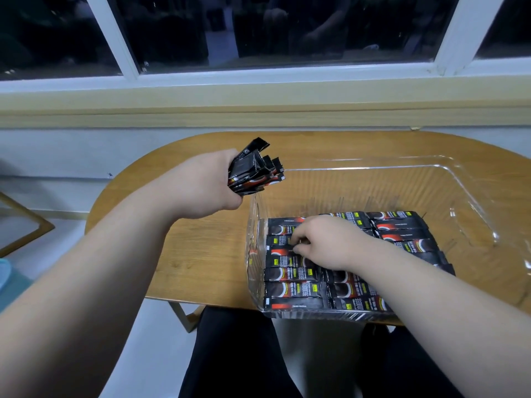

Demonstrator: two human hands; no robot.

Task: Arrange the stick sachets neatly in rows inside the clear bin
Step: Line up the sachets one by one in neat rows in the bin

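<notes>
Black stick sachets [290, 288] lie rowed in clear bin [474, 225].

The clear bin [373, 167] sits on the desk [201, 254], out toward its right end. Stick sachets [290, 291] lie in rows across the bin's near half, with the right hand [324, 242] down on them by the left wall. The left hand [209, 185] holds a bundle of sachets [253, 170] above the desk, just outside the bin's far-left corner. A window [258, 30] runs behind the bin.
</notes>
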